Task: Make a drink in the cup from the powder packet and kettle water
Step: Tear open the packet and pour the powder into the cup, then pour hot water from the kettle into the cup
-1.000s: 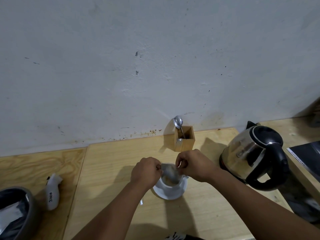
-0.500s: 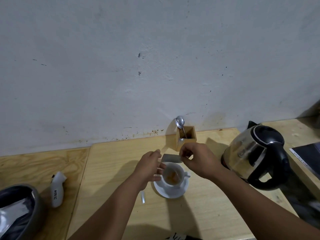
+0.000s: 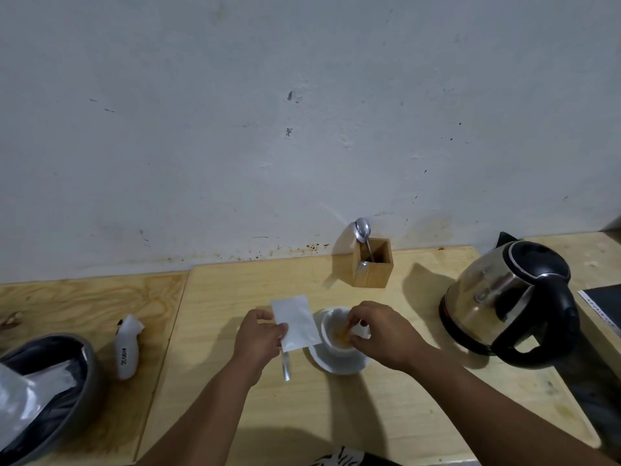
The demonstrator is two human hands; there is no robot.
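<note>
Our left hand (image 3: 260, 338) pinched the white packet (image 3: 295, 322) just left of the cup (image 3: 339, 331); our right hand (image 3: 379, 334), fingers curled together, hovered over its rim. The kettle (image 3: 504, 297) stood well right, bare counter (image 3: 386, 415) nearer us.

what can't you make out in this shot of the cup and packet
Head view only:
- Cup: the right hand covers its near right rim, so the handle and what the fingers pinch are hidden.
- Packet: whether it is empty cannot be told; the left hand hides its lower left corner.
- Kettle: lid shut, water level unseen.
- Bin: cut off by the left edge.
- White object: its print is too small to read.
</note>
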